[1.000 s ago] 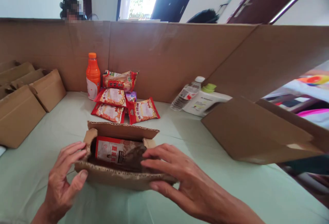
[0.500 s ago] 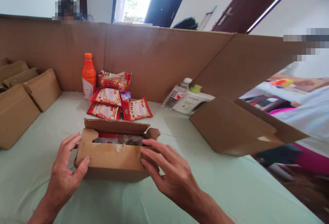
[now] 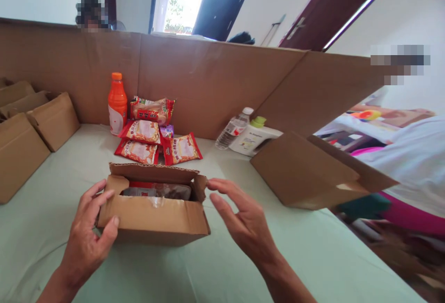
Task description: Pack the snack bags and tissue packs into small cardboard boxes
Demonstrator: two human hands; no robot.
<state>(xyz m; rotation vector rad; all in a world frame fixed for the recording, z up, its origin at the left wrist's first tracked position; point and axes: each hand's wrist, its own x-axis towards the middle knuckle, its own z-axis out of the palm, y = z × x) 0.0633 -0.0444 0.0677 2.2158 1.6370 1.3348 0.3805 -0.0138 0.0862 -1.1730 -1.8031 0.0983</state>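
Note:
An open cardboard box (image 3: pixel 156 222) stands on the table in front of me. Inside it lies a package with red and clear plastic (image 3: pixel 163 191), partly hidden by the front wall. My left hand (image 3: pixel 91 229) holds the box's left end, thumb on the front side and fingers over the left edge. At the other end, my right hand (image 3: pixel 239 215) is open, its fingertips touching or close to the upright right flap (image 3: pixel 200 187). The back flap (image 3: pixel 153 169) stands up too.
Behind the box are red snack packets (image 3: pixel 142 131), an orange bottle (image 3: pixel 117 104), a clear water bottle (image 3: pixel 234 129) and a white jug (image 3: pixel 255 140). Cardboard boxes stand left (image 3: pixel 22 154) and right (image 3: pixel 299 173). A cardboard wall (image 3: pixel 194 85) runs along the back; people are beyond it.
My right hand has moved from the box's front right top edge to the right flap, its fingers off the front panel. My left hand stays at the left end.

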